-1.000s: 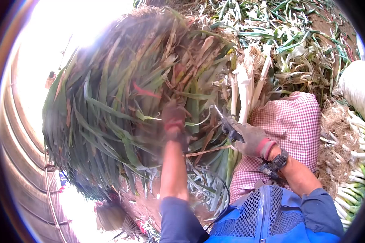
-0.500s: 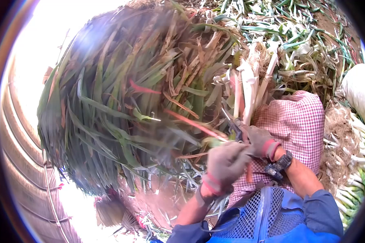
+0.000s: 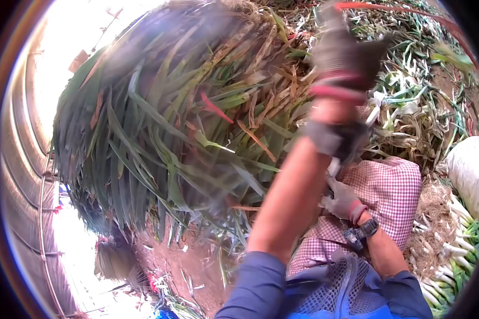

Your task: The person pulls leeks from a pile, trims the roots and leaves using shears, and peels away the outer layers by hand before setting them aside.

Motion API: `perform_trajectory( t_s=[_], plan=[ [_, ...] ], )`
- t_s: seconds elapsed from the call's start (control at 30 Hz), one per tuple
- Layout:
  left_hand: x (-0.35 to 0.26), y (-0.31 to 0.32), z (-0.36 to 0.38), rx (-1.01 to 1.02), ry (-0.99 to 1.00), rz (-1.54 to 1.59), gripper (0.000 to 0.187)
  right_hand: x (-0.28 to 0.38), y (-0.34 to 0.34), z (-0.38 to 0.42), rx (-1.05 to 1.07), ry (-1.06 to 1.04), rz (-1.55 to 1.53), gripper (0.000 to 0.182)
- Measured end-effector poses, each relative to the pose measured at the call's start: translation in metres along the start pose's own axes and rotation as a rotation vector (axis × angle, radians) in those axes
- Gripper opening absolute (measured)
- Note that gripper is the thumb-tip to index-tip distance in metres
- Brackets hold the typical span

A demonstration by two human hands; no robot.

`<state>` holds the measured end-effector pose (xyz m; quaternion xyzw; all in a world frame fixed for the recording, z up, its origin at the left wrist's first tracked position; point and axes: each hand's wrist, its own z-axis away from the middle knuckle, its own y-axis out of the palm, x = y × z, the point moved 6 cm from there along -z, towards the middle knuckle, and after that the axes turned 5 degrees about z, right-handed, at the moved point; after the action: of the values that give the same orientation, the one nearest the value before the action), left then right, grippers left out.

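Observation:
My left hand (image 3: 347,56), in a grey glove with a pink cuff, is raised at the top and smeared by motion. Its thumb stands apart from the fingers. A red strip (image 3: 394,9) trails from its fingertips towards the right. Lower down, my gloved right hand (image 3: 346,201) is closed in front of the checked cloth (image 3: 386,178) over my leg. A narrow pale piece (image 3: 333,167) shows above it, perhaps the blade of the pointed cutting tool; my left forearm hides the rest. Left of both hands lies a large heap of long-leaved leeks or green onions (image 3: 159,122).
Cut leaves and trimmings (image 3: 404,101) cover the ground at upper right. Cleaned white stalks (image 3: 452,260) lie in a row at lower right, beside a pile of roots (image 3: 431,223). A white sack-like bundle (image 3: 468,170) stands at the right edge. A ribbed wall (image 3: 29,212) curves along the left.
My left hand has swung up and away from my right hand, and the red strip has moved with it to the top right. My right hand has dropped slightly. The white stalks between them are now covered.

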<state>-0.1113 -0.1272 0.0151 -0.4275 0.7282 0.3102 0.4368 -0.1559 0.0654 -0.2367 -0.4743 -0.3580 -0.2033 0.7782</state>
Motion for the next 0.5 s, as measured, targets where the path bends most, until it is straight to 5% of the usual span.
perform_trajectory(
  t_s=[0.03,0.07,0.1,0.17,0.2,0.3,0.43,0.5],
  plan=[
    [-0.010,-0.047,0.000,-0.277,-0.208,-0.549,0.061,-0.006,0.002,0.000,-0.045,-0.021,-0.042,0.089],
    [0.011,-0.093,0.027,-0.584,0.222,-1.008,0.065,-0.013,0.005,0.001,-0.091,-0.038,-0.083,0.089],
    [0.022,-0.130,0.061,-0.466,-0.127,-1.025,0.072,-0.011,0.000,0.005,-0.098,-0.026,-0.093,0.089],
    [0.065,-0.206,0.151,-0.470,-0.366,-1.384,0.062,0.002,-0.011,0.011,0.025,0.039,-0.173,0.088],
    [0.074,-0.227,0.189,-0.412,-0.476,-1.418,0.064,0.008,-0.016,0.013,0.017,0.048,-0.185,0.088],
    [0.069,-0.231,0.249,-0.228,-0.313,-1.496,0.070,0.014,-0.016,0.012,0.068,0.052,-0.154,0.090],
    [0.043,-0.209,0.260,-0.316,-0.693,-1.522,0.082,0.018,-0.020,0.015,0.117,0.096,-0.130,0.091],
    [0.038,-0.207,0.282,-0.372,-0.837,-1.416,0.089,0.026,-0.017,0.020,-0.044,-0.130,-0.170,0.090]
  ],
)
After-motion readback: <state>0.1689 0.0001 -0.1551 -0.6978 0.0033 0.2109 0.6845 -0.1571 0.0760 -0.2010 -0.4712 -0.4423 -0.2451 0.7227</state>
